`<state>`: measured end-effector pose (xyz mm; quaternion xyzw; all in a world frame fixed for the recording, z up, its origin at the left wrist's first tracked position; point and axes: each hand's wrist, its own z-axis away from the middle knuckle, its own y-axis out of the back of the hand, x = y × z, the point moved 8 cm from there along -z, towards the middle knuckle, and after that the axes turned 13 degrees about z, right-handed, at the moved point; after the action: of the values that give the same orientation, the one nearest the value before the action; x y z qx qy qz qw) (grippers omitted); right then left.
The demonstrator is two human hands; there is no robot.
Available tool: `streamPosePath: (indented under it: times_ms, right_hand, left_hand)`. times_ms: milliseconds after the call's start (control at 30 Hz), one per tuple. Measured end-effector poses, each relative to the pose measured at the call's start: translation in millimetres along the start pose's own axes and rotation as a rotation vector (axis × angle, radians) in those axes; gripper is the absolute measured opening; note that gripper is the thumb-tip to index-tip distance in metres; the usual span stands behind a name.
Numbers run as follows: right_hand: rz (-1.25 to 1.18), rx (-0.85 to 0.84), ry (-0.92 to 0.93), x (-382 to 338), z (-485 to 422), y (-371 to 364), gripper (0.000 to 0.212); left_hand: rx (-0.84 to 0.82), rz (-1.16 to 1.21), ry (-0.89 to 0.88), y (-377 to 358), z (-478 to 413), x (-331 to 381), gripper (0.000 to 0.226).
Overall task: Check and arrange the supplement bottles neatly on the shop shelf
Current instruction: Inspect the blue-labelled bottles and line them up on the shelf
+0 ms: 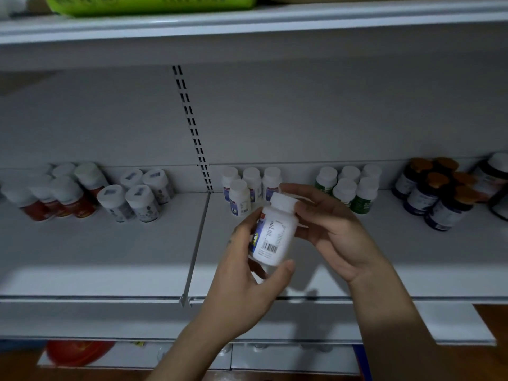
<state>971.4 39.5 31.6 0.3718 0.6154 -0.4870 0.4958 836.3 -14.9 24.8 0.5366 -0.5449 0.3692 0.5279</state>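
Two hands hold one white bottle (275,232) tilted above the shelf (110,257), its barcode facing the camera. The left hand (242,273) curls thumb and fingers round the bottle's lower half; the right hand (332,229) pinches the cap end between thumb and fingers. Behind, four blue-labelled bottles (242,188) stand at the shelf's back. Green-labelled bottles (349,188) stand to their right, orange-capped dark bottles (434,193) farther right, red-labelled bottles (55,196) and grey-labelled bottles (137,198) on the left. Overhead sits a green basket (151,4).
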Motion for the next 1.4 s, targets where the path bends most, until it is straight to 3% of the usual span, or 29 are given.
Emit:
streamPosePath:
  times_ms: [67, 233, 533, 667, 800, 900, 1033, 1300, 1400]
  right_hand:
    - [0.022, 0.014, 0.013, -2.8, 0.8, 0.4, 0.054]
    - [0.045, 0.059, -0.001, -0.9, 1.3, 3.5, 0.025]
    - [0.077, 0.115, -0.038, 1.8, 1.0, 0.7, 0.028]
    - [0.143, 0.152, -0.041, 1.4, 0.5, -6.1, 0.025]
    - [0.121, 0.094, -0.005, -0.2, 0.6, -9.9, 0.024]
    - [0.078, 0.026, -0.027, 0.4, 1.7, -8.9, 0.034]
    - [0.045, -0.004, -0.05, -2.5, 1.8, -8.9, 0.043]
    - [0.104, 0.152, -0.032, -11.7, 1.3, -6.4, 0.04]
    - [0.145, 0.176, -0.034, -11.7, -0.5, -7.3, 0.037]
  left_hand:
    - [0.015, -0.01, 0.011, 1.0, -2.3, -2.5, 0.071]
    - [0.055, -0.056, -0.018, 5.2, -3.9, -4.9, 0.067]
    - [0.101, -0.082, -0.022, 9.4, -1.4, -2.6, 0.054]
    - [0.082, -0.073, 0.032, 6.0, -1.1, -8.6, 0.063]
    - [0.146, -0.029, 0.039, 12.3, -3.8, -14.4, 0.057]
    - [0.082, 0.046, 0.051, 6.4, -7.0, -11.5, 0.04]
    - [0.006, 0.152, 0.026, -5.6, -6.3, -10.0, 0.05]
    - [-0.042, 0.15, 0.061, -10.0, -11.2, -3.0, 0.048]
    - [0.01, 0.117, 0.05, -3.8, -13.3, -1.9, 0.048]
